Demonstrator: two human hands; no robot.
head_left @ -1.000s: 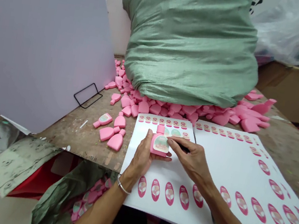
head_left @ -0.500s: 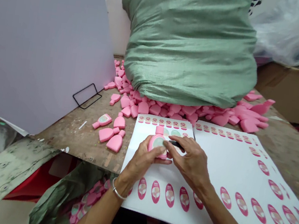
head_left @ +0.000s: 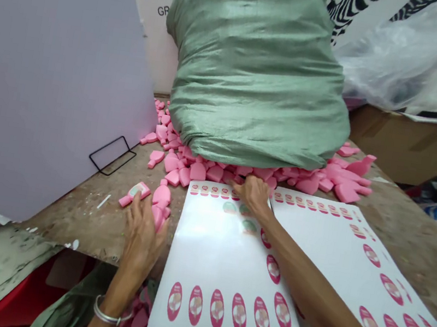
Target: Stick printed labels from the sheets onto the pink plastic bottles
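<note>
Two sticker sheets [head_left: 229, 253]; left hand [head_left: 143, 237] open over pink pieces [head_left: 161, 198], right hand's [head_left: 253, 192] grip unclear.

White board [head_left: 159, 16] behind sack — "RESPECT", "GR…" cut off, sticker txt too small

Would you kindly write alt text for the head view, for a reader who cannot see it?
A person's right hand reaches into pink bottle-shaped pieces spilling from under a green sack, while the left hand rests on a few pieces beside white sticker sheets on a worn table.
</note>
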